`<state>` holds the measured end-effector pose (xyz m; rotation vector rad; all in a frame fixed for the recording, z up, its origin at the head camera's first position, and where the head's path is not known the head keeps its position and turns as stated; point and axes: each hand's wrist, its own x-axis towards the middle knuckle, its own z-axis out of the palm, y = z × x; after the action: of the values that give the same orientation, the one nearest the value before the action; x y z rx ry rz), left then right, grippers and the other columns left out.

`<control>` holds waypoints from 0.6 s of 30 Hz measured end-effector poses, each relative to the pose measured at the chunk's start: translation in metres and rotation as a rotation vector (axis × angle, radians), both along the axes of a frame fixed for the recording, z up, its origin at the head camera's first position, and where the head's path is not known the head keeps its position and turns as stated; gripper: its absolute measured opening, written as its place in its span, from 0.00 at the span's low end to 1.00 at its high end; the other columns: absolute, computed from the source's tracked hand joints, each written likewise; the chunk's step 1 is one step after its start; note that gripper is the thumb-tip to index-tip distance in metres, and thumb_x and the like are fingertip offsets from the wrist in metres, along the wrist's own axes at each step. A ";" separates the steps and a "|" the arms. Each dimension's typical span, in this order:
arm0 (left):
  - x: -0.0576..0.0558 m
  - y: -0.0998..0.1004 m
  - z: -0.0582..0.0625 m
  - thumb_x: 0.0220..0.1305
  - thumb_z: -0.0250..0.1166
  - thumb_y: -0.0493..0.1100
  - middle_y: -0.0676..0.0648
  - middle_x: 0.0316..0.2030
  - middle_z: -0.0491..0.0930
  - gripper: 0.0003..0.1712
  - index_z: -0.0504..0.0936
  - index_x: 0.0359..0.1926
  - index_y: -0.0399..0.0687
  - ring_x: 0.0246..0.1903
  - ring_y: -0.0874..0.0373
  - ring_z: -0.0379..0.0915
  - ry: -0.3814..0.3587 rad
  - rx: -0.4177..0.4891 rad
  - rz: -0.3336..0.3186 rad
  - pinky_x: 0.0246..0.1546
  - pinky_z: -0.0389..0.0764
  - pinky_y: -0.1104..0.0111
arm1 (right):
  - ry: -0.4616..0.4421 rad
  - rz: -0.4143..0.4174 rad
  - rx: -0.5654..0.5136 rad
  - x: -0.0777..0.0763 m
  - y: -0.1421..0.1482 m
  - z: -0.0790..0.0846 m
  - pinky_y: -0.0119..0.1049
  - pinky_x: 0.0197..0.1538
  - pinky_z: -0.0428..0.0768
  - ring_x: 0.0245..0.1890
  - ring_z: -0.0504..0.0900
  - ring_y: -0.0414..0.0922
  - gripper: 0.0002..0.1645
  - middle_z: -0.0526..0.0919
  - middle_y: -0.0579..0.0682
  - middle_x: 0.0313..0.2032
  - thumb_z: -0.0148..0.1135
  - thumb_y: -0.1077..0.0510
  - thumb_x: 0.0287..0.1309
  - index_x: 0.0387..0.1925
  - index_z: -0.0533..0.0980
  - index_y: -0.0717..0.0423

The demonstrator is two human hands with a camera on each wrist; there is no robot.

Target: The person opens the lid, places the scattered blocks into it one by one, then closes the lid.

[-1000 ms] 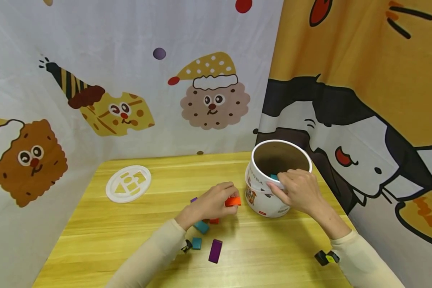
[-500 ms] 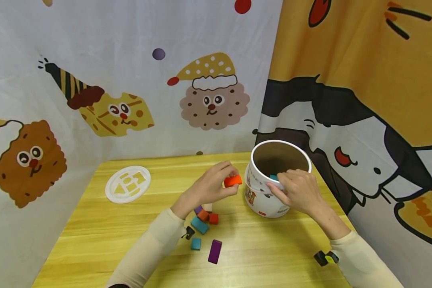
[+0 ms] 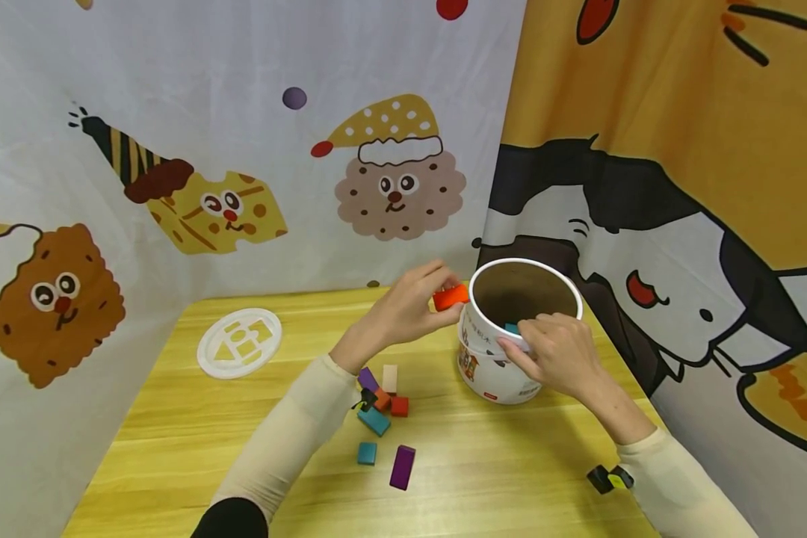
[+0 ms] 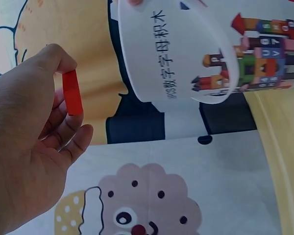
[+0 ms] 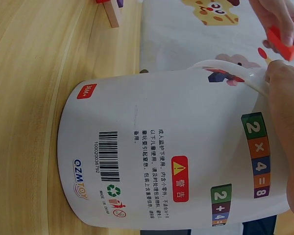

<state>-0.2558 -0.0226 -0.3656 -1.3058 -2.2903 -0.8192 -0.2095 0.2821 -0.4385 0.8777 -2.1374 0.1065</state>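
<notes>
My left hand (image 3: 413, 302) pinches an orange-red building block (image 3: 450, 297) between thumb and fingers, just left of the bucket's rim. In the left wrist view this block (image 4: 72, 93) sticks out past the fingertips, well above the table. The white printed bucket (image 3: 487, 366) stands upright on the table. Its near right rim is gripped by my right hand (image 3: 561, 355), thumb outside and fingers over the edge. A bit of teal (image 3: 511, 328) shows inside the bucket by those fingers; the bucket's bottom is hidden.
Several loose blocks lie near my left forearm: a beige one (image 3: 390, 379), a red one (image 3: 400, 406), a teal one (image 3: 367, 453) and a purple one (image 3: 403, 468) among them. A white disc with shape cutouts (image 3: 208, 351) lies at the back left. Printed curtains surround the table (image 3: 175, 448).
My left hand has lifted the orange-red block and carried it away from me and rightward, up beside the bucket's rim. My right hand has stayed on the rim.
</notes>
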 end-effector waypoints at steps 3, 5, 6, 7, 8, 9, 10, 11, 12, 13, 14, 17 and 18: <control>-0.006 0.010 0.009 0.72 0.74 0.39 0.44 0.46 0.85 0.13 0.87 0.53 0.39 0.44 0.55 0.82 -0.008 -0.005 -0.015 0.46 0.86 0.71 | 0.009 0.007 -0.002 -0.001 0.000 0.000 0.29 0.24 0.47 0.18 0.52 0.36 0.41 0.58 0.38 0.16 0.43 0.28 0.87 0.19 0.67 0.47; -0.009 0.017 0.013 0.72 0.73 0.40 0.45 0.47 0.85 0.13 0.87 0.54 0.39 0.44 0.55 0.82 -0.019 -0.013 -0.023 0.46 0.85 0.72 | 0.010 0.012 -0.003 -0.001 0.000 0.000 0.29 0.24 0.47 0.18 0.51 0.35 0.40 0.58 0.38 0.16 0.43 0.29 0.87 0.19 0.67 0.47; -0.011 0.020 0.014 0.72 0.73 0.40 0.45 0.48 0.85 0.13 0.87 0.54 0.39 0.45 0.55 0.82 -0.025 -0.019 -0.028 0.46 0.85 0.72 | 0.012 0.015 -0.004 -0.001 0.000 0.000 0.29 0.24 0.47 0.18 0.51 0.35 0.40 0.58 0.39 0.15 0.43 0.29 0.87 0.19 0.67 0.47; -0.012 0.024 0.016 0.73 0.72 0.40 0.45 0.48 0.85 0.14 0.87 0.55 0.39 0.45 0.55 0.82 -0.033 -0.025 -0.033 0.46 0.85 0.73 | 0.010 0.018 -0.006 -0.001 0.000 0.000 0.29 0.24 0.47 0.18 0.51 0.35 0.40 0.58 0.39 0.15 0.44 0.29 0.87 0.19 0.67 0.47; -0.013 0.028 0.017 0.73 0.72 0.40 0.45 0.48 0.85 0.14 0.87 0.55 0.39 0.45 0.55 0.82 -0.037 -0.033 -0.036 0.45 0.84 0.73 | 0.007 0.020 -0.008 -0.001 0.000 0.000 0.29 0.24 0.47 0.18 0.51 0.35 0.40 0.58 0.40 0.15 0.44 0.29 0.87 0.19 0.67 0.47; -0.015 0.031 0.018 0.73 0.72 0.40 0.45 0.48 0.85 0.14 0.87 0.55 0.40 0.45 0.56 0.82 -0.040 -0.040 -0.040 0.45 0.83 0.74 | 0.005 0.022 -0.009 0.000 0.000 0.001 0.29 0.24 0.47 0.17 0.51 0.35 0.40 0.58 0.40 0.15 0.44 0.29 0.87 0.19 0.67 0.47; -0.016 0.035 0.019 0.73 0.72 0.40 0.45 0.49 0.85 0.14 0.87 0.55 0.40 0.46 0.56 0.82 -0.042 -0.047 -0.043 0.44 0.83 0.74 | 0.003 0.023 -0.007 0.000 0.000 0.001 0.29 0.24 0.47 0.17 0.51 0.35 0.40 0.58 0.40 0.15 0.44 0.29 0.87 0.19 0.66 0.47; -0.017 0.039 0.020 0.74 0.72 0.40 0.45 0.49 0.85 0.14 0.87 0.55 0.39 0.46 0.55 0.82 -0.041 -0.054 -0.047 0.44 0.82 0.74 | 0.004 0.024 -0.007 0.000 0.000 0.001 0.29 0.24 0.47 0.17 0.51 0.35 0.40 0.58 0.40 0.15 0.45 0.30 0.87 0.19 0.66 0.47; -0.018 0.043 0.021 0.74 0.72 0.41 0.45 0.49 0.85 0.14 0.87 0.56 0.39 0.46 0.55 0.82 -0.039 -0.062 -0.049 0.45 0.82 0.75 | 0.008 0.025 -0.005 0.000 0.000 0.002 0.29 0.23 0.47 0.17 0.51 0.35 0.40 0.58 0.40 0.15 0.45 0.30 0.87 0.19 0.66 0.47; -0.019 0.047 0.022 0.75 0.72 0.41 0.45 0.49 0.85 0.14 0.87 0.56 0.39 0.46 0.55 0.82 -0.038 -0.071 -0.051 0.45 0.82 0.75 | 0.005 0.027 -0.006 0.000 0.000 0.002 0.29 0.23 0.47 0.17 0.51 0.35 0.40 0.58 0.40 0.15 0.45 0.30 0.87 0.19 0.66 0.47; -0.021 0.050 0.023 0.75 0.72 0.42 0.44 0.50 0.86 0.14 0.87 0.56 0.39 0.47 0.55 0.83 -0.036 -0.080 -0.051 0.45 0.82 0.75 | 0.007 0.028 -0.006 0.000 0.000 0.002 0.29 0.23 0.47 0.17 0.52 0.36 0.40 0.58 0.40 0.15 0.45 0.30 0.87 0.19 0.66 0.47; -0.024 0.060 0.024 0.77 0.72 0.43 0.44 0.52 0.86 0.16 0.87 0.58 0.39 0.49 0.55 0.84 -0.042 -0.109 -0.050 0.49 0.83 0.75 | 0.008 0.031 -0.008 0.000 0.000 0.003 0.29 0.23 0.48 0.17 0.52 0.36 0.39 0.59 0.41 0.15 0.46 0.31 0.87 0.19 0.66 0.48; -0.025 0.063 0.025 0.77 0.72 0.44 0.44 0.52 0.87 0.16 0.87 0.58 0.39 0.50 0.55 0.84 -0.049 -0.117 -0.049 0.50 0.83 0.75 | 0.004 0.033 -0.010 0.000 0.000 0.003 0.29 0.24 0.48 0.17 0.53 0.36 0.39 0.59 0.41 0.14 0.46 0.31 0.87 0.19 0.67 0.48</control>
<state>-0.2805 0.0405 -0.3410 -1.4123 -2.3848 -0.7510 -0.2093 0.2819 -0.4353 0.9063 -2.1178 0.1325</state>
